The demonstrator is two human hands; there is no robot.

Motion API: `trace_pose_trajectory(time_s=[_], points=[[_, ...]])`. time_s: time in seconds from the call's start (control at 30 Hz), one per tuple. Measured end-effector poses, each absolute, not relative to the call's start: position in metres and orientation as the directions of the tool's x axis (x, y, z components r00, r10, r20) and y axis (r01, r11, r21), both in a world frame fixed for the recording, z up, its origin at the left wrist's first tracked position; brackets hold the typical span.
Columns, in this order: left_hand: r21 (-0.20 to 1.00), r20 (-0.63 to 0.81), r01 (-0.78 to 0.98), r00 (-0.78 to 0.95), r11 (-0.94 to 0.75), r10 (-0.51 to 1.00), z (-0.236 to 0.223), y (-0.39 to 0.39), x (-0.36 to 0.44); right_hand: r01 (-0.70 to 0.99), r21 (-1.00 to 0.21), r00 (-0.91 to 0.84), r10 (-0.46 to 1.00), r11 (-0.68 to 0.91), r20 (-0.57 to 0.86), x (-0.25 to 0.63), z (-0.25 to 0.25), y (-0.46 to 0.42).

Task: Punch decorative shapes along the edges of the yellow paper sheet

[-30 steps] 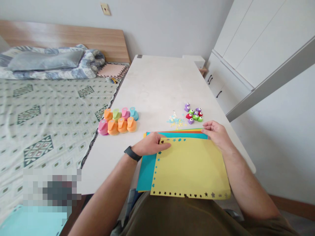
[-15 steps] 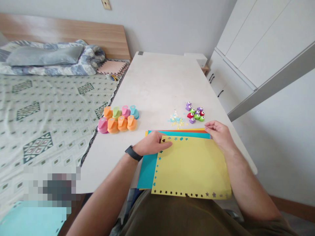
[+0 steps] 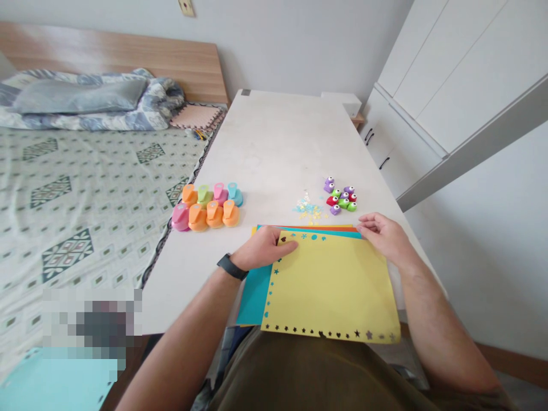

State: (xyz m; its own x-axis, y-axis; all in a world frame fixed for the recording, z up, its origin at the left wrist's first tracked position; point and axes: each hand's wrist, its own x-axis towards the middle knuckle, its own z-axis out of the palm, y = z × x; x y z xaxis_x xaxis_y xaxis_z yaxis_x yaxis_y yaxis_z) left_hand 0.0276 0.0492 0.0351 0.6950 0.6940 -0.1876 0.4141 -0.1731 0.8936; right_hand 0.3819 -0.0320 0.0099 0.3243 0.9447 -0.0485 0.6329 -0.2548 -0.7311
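A yellow sheet of paper [image 3: 329, 285] has small punched shapes, stars and hearts among them, along its left, top and bottom edges. My left hand [image 3: 269, 246] grips its upper left corner, thumb on top and fingers hidden beneath. Under it lies a blue sheet [image 3: 252, 297], with orange and yellow edges showing behind. At the stack's upper right corner, my right hand [image 3: 382, 235] is closed with thumb and fingertips at the coloured sheets. How many sheets it pinches cannot be seen. The lower part of the yellow sheet reaches over the near table edge, by my body.
Large hole punches [image 3: 205, 208] stand in two rows at left on the white table [image 3: 282, 142]. Small punches [image 3: 342, 197] cluster at right, beside paper cutouts [image 3: 309, 209]. A bed [image 3: 107, 188] adjoins the left side; a light blue punched sheet [image 3: 60, 379] shows at lower left.
The yellow sheet and the stack have shifted slightly up and left in view. My right hand has moved a little toward the stack's top edge. The left hand keeps its grip.
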Motion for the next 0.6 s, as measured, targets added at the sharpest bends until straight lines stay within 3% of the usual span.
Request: trace_pose_trajectory(time_s=[0.3, 0.47, 0.6], points=[[0.911, -0.228, 0.411, 0.542, -0.018, 0.809, 0.037, 0.047, 0.024, 0.698, -0.687, 0.27, 0.963, -0.204, -0.012, 0.379, 0.023, -0.038], [0.91, -0.214, 0.414, 0.52, -0.025, 0.827, 0.037, 0.049, 0.021, 0.685, -0.706, 0.291, 0.956, -0.181, 0.038, 0.38, 0.026, -0.03], [0.901, -0.209, 0.434, 0.483, -0.026, 0.85, 0.037, 0.05, 0.02, 0.76, -0.616, 0.352, 0.928, -0.207, 0.121, 0.386, 0.032, -0.021]])
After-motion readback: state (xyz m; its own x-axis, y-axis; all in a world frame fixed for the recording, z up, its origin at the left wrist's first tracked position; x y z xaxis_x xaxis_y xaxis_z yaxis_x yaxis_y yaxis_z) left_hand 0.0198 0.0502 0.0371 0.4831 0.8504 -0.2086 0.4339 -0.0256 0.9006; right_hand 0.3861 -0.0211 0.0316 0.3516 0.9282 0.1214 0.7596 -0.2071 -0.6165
